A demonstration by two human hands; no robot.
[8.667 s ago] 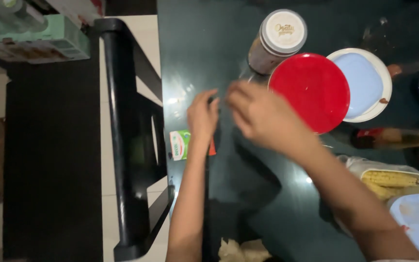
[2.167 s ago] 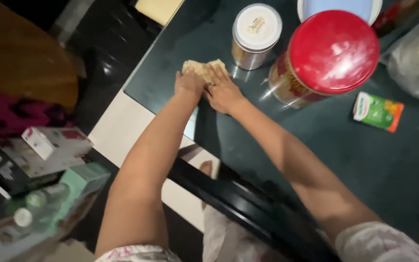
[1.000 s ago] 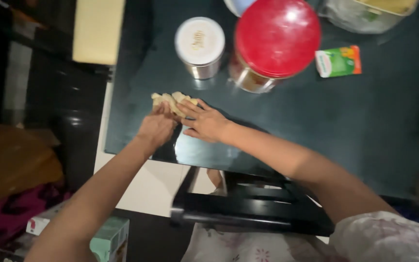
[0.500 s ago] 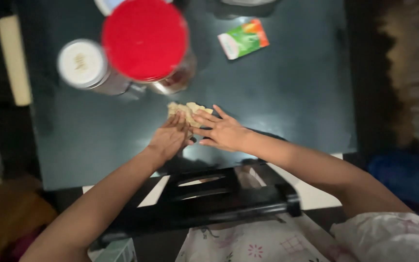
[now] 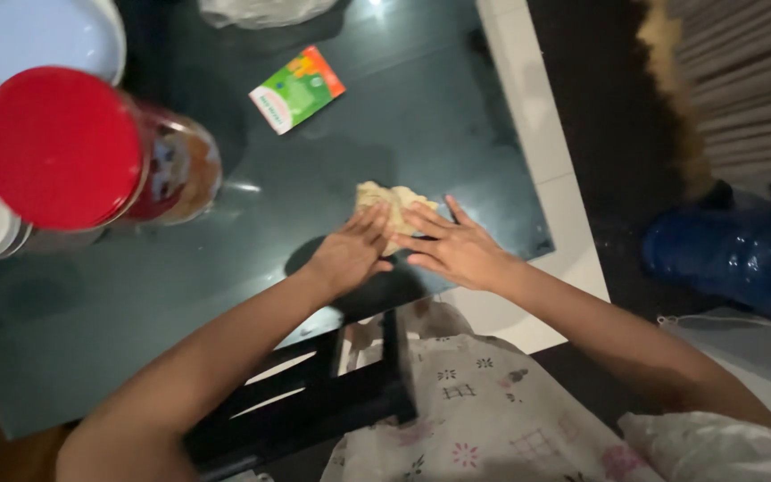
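The crumpled cloth [image 5: 392, 202] lies under the fingertips of the left hand [image 5: 347, 255] and right hand [image 5: 457, 251] (both flat, gripping nothing).

Both bare forearms reach forward and converge, hands side by side. The left hand [image 5: 347, 256] lies palm down, fingers together. The right hand [image 5: 457, 251] lies flat too, fingers spread.

There is one view only, from a camera on the person's head. It looks steeply down and a little forward, quite near, at the dark glass worktop [image 5: 225, 268]. The forearms come in from the lower edge, and the hands [image 5: 403, 245] lie near the middle. The floor shows at the right.
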